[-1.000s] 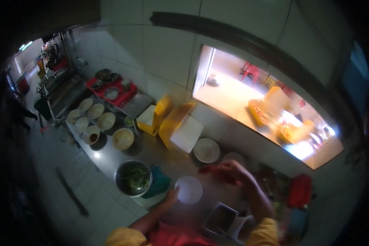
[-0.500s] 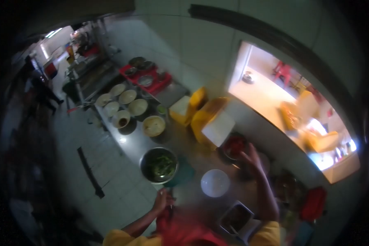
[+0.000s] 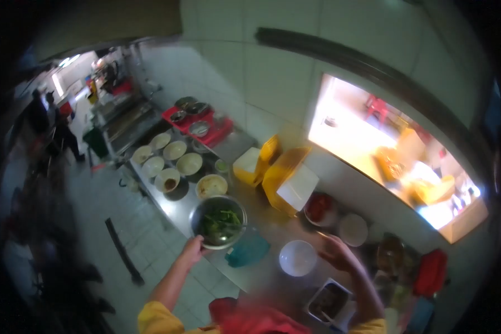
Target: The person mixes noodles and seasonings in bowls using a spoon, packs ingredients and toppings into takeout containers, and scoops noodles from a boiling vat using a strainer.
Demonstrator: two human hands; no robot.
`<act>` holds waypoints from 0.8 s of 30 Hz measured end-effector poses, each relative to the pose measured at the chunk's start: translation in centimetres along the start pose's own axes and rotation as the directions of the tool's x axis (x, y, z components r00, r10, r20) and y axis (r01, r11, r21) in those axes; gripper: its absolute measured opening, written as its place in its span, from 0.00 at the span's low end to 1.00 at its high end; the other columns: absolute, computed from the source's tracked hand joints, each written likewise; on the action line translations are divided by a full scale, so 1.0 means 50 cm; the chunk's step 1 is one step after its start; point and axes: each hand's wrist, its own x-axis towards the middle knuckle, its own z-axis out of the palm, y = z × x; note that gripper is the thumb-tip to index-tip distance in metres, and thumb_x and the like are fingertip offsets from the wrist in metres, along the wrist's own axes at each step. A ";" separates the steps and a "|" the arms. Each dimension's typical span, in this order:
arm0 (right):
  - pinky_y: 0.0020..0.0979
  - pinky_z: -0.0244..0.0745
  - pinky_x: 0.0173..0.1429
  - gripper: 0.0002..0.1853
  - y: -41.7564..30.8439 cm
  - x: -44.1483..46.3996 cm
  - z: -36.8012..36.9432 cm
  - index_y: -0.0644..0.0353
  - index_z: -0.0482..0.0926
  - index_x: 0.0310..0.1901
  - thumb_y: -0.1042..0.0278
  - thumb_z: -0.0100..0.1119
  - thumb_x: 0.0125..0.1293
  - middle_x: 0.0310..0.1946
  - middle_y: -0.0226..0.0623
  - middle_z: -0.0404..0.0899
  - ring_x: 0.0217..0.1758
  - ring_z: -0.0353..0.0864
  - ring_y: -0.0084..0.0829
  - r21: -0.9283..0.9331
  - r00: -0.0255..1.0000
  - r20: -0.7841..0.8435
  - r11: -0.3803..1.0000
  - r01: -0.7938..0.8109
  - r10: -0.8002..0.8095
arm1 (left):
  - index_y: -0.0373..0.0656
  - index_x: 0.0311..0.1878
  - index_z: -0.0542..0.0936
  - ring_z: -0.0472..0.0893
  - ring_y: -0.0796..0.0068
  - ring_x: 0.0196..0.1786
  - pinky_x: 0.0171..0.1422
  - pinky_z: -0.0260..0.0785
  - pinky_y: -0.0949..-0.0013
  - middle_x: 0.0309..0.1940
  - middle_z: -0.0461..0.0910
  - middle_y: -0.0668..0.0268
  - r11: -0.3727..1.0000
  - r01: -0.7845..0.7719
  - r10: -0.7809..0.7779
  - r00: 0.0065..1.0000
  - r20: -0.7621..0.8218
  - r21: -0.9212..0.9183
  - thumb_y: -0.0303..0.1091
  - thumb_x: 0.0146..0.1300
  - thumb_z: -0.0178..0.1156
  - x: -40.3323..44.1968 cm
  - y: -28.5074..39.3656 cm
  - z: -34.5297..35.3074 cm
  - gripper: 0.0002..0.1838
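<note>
My left hand is closed on the near rim of a steel bowl that holds green leaves. A teal bag or cloth lies right beside that bowl. To the right, a white bowl rests on the steel counter. My right hand is just right of it, blurred, near a thin light-coloured item; whether the fingers hold it is unclear. Above this hand, red stuff fills a bowl by the wall.
Several used bowls cover the counter's left end, by a red tray. Yellow containers stand near the wall. At lower right are a metal tray and a red object. A person is far left.
My left hand has left the white bowl and taken the steel bowl's rim. The red stuff my right hand carried is now in the bowl by the wall, and that hand has drawn back.
</note>
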 end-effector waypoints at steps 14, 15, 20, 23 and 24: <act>0.34 0.65 0.59 0.27 -0.181 -0.505 0.031 0.59 0.66 0.58 0.57 0.58 0.59 0.56 0.47 0.68 0.56 0.70 0.42 0.253 0.771 -0.272 0.816 -0.520 0.576 | 0.33 0.47 0.72 0.74 0.67 0.47 0.55 0.71 0.70 0.43 0.75 0.60 -0.090 -0.667 0.393 0.659 0.642 0.740 0.30 0.62 0.52 0.624 0.403 0.144 0.13; 0.33 0.67 0.56 0.26 -0.185 -0.536 0.053 0.59 0.68 0.56 0.57 0.59 0.58 0.52 0.46 0.71 0.52 0.72 0.41 0.249 0.727 -0.374 0.818 -0.518 0.575 | 0.33 0.47 0.72 0.74 0.68 0.46 0.54 0.71 0.71 0.41 0.76 0.60 -0.169 -0.707 0.446 0.566 0.693 0.687 0.30 0.62 0.52 0.689 0.407 0.141 0.13; 0.33 0.73 0.43 0.24 -0.163 -0.587 0.150 0.65 0.74 0.47 0.50 0.56 0.59 0.32 0.41 0.80 0.38 0.79 0.37 0.376 0.496 -0.122 0.502 -0.779 0.860 | 0.35 0.56 0.68 0.72 0.49 0.54 0.58 0.63 0.59 0.49 0.73 0.44 -0.016 -0.760 0.508 0.553 0.660 0.649 0.48 0.59 0.56 0.892 0.422 0.138 0.29; 0.33 0.74 0.41 0.29 -0.067 -0.543 0.285 0.67 0.75 0.46 0.43 0.48 0.63 0.32 0.40 0.80 0.38 0.80 0.32 0.598 0.471 0.230 0.258 -0.759 0.851 | 0.37 0.59 0.64 0.69 0.54 0.55 0.57 0.68 0.62 0.53 0.69 0.50 0.547 -0.664 0.496 0.748 0.441 0.510 0.43 0.62 0.53 0.826 0.406 0.184 0.27; 0.32 0.74 0.42 0.29 -0.030 -0.522 0.342 0.66 0.75 0.46 0.42 0.47 0.63 0.35 0.40 0.80 0.38 0.79 0.31 0.730 0.429 0.273 0.106 -0.676 0.861 | 0.37 0.60 0.63 0.69 0.56 0.55 0.56 0.69 0.63 0.54 0.67 0.52 0.706 -0.601 0.474 0.794 0.382 0.374 0.42 0.63 0.52 0.793 0.393 0.198 0.26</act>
